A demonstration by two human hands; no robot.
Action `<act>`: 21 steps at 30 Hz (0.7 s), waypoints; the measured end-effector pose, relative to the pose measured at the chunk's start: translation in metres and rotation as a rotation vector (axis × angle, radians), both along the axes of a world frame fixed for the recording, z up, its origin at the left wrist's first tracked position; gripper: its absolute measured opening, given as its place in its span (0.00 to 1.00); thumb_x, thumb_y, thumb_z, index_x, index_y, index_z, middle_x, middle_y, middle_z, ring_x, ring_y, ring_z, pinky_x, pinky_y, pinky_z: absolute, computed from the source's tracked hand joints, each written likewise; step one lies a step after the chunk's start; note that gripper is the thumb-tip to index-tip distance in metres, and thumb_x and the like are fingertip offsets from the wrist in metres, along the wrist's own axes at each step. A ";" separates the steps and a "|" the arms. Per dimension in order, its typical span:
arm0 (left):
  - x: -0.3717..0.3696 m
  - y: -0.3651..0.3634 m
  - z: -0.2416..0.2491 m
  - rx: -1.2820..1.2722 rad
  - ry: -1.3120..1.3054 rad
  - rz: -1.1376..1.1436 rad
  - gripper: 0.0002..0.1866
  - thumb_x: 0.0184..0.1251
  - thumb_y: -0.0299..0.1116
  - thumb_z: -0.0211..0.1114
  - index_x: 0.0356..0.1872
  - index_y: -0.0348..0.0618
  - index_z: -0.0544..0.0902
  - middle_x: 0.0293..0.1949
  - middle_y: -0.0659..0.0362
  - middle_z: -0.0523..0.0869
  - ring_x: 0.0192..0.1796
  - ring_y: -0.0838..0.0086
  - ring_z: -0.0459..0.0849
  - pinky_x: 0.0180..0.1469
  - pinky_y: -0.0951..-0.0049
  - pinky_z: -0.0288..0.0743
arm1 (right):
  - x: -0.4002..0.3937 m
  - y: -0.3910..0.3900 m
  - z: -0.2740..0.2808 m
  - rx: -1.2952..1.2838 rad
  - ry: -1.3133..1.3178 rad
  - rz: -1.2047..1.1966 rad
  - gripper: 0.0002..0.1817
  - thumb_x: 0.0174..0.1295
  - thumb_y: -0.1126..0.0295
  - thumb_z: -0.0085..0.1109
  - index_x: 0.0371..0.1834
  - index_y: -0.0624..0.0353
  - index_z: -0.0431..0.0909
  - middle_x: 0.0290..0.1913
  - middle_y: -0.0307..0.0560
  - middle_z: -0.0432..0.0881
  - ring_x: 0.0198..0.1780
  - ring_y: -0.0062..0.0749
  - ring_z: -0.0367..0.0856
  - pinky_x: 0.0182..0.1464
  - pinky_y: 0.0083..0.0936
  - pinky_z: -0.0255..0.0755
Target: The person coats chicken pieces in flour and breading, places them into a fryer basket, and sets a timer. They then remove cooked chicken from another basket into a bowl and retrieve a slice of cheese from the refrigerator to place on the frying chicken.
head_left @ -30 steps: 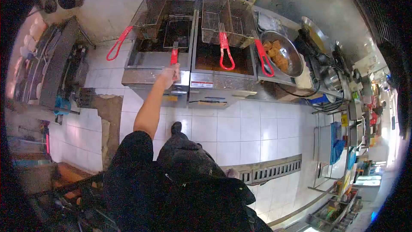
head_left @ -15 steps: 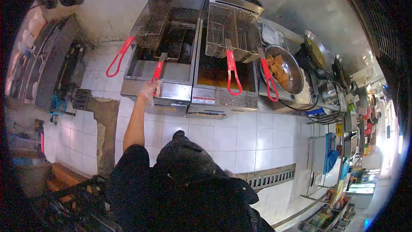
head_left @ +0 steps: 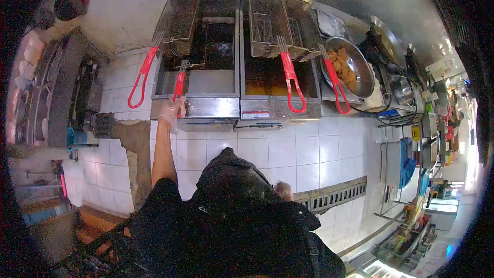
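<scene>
My left hand (head_left: 171,111), in a clear plastic glove, is closed around the red handle (head_left: 180,81) of a fryer basket. That basket sits low in the dark well of the left deep fryer (head_left: 206,108), its mesh hard to make out. A second wire basket (head_left: 181,23) hangs raised beside it, its red handle (head_left: 144,74) sticking out over the left side. My right hand (head_left: 283,190) shows only in part beside my dark clothing, well away from the fryers; its fingers are not clear.
In the right fryer (head_left: 278,108), two wire baskets (head_left: 265,25) hang above brownish oil, their red handles (head_left: 289,77) jutting forward. To the right stands a metal bowl (head_left: 364,77) with golden-brown fried pieces (head_left: 341,67). A floor drain grate (head_left: 337,197) lies behind on white tiles.
The camera view has shifted, so the fryers appear a little higher. My left hand keeps its grip on the basket handle. My right hand has come partly into view.
</scene>
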State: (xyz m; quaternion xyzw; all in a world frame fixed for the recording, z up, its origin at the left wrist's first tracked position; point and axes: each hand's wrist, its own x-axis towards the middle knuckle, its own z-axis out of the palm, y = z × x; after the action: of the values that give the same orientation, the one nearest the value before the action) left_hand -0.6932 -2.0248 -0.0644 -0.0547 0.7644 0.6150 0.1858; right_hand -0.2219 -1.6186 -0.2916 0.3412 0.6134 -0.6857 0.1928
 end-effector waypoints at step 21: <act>0.000 -0.009 0.017 0.090 -0.179 0.040 0.18 0.59 0.50 0.58 0.24 0.46 0.74 0.15 0.64 0.72 0.14 0.79 0.69 0.16 0.76 0.63 | -0.018 0.055 0.023 -0.390 -0.115 -0.795 0.15 0.60 0.59 0.48 0.25 0.60 0.69 0.18 0.48 0.73 0.16 0.36 0.70 0.17 0.31 0.65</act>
State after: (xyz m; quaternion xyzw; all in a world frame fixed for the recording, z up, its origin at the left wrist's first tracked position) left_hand -0.6928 -2.0333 -0.0470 -0.1163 0.7150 0.6451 0.2431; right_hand -0.2398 -1.5641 -0.2690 0.5452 0.2819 -0.7894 0.0088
